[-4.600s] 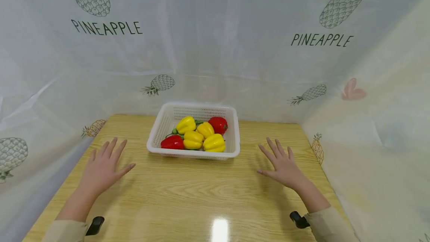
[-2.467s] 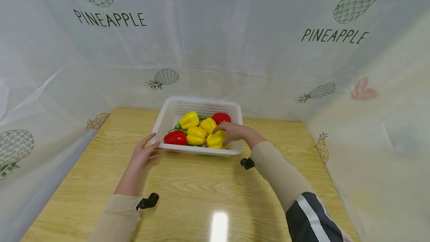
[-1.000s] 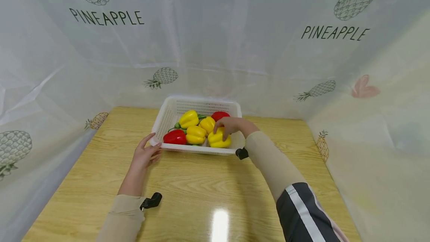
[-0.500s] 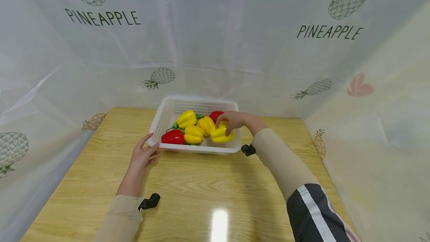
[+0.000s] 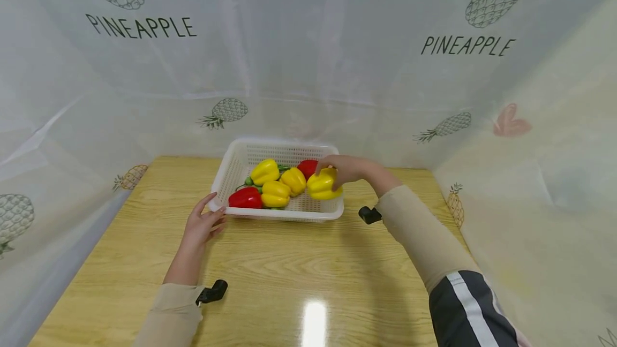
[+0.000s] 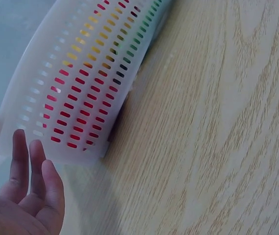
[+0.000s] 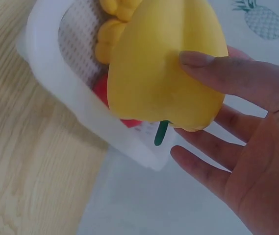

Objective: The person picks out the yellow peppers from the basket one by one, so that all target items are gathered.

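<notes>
In the head view my right hand (image 5: 351, 168) grips a yellow bell pepper (image 5: 322, 185) above the right end of a white plastic basket (image 5: 277, 213). The right wrist view shows the thumb on the near side of this pepper (image 7: 164, 68), its green stem pointing down, and fingers behind it. My left hand (image 5: 198, 226) holds the basket at its front left corner, with fingers along the outside wall, as the left wrist view shows. Inside lie a red bell pepper (image 5: 246, 197) at front left, another red pepper (image 5: 307, 167) partly hidden at the back, and several yellow peppers (image 5: 276, 194).
The basket stands near the far edge of a wooden table (image 5: 270, 266). A pale sheet (image 5: 289, 58) printed with pineapples hangs behind it and along both sides. A green vegetable (image 5: 248, 181) shows at the basket's left among the peppers.
From resting spread over the table, both hands went to the basket. The right hand took hold of the front right yellow pepper and raised it, moving right and back. The left hand stays at the corner.
</notes>
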Demonstrator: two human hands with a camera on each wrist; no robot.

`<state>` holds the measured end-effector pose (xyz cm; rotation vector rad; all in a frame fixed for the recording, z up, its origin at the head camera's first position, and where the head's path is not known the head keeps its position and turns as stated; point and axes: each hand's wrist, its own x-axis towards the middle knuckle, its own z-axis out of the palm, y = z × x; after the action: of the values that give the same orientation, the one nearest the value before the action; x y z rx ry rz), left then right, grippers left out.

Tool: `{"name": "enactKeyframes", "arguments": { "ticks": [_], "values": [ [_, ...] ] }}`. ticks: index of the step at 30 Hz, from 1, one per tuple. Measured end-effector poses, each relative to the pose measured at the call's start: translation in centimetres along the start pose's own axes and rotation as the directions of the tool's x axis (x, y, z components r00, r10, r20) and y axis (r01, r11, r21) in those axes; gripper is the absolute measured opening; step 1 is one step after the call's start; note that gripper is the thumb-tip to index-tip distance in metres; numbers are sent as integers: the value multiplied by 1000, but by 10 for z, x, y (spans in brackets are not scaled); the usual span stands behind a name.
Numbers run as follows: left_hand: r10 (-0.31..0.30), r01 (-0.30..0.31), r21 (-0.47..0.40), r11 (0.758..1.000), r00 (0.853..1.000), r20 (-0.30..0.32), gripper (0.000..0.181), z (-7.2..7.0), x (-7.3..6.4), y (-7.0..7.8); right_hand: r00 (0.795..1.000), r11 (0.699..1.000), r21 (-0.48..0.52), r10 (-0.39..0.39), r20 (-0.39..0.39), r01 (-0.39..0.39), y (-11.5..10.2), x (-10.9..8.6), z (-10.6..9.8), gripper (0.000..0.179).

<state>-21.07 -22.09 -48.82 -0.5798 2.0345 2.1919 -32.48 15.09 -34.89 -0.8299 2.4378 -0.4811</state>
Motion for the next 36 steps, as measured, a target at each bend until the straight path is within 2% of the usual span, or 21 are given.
{"name": "enactKeyframes", "arguments": {
  "ticks": [9,14,19,27,36],
  "values": [
    [-3,3,-13,1000,1000,10,69,1,-7,5,1000,999,43,17,-22,-16,15,-19,-2,69],
    [11,-11,10,1000,1000,1,68,0,-5,-1,998,998,27,56,-20,-56,24,-32,-4,76],
    [17,-17,2,1000,1000,8,69,0,-4,-1,996,996,18,87,-24,-87,34,-44,-5,77],
    [31,-31,3,1000,999,12,68,0,-5,-2,996,997,15,73,-58,-73,59,-55,-3,77],
    [44,-44,41,998,999,13,68,0,-5,-2,993,991,107,83,-81,-74,79,-68,2,72]
  ]
}}
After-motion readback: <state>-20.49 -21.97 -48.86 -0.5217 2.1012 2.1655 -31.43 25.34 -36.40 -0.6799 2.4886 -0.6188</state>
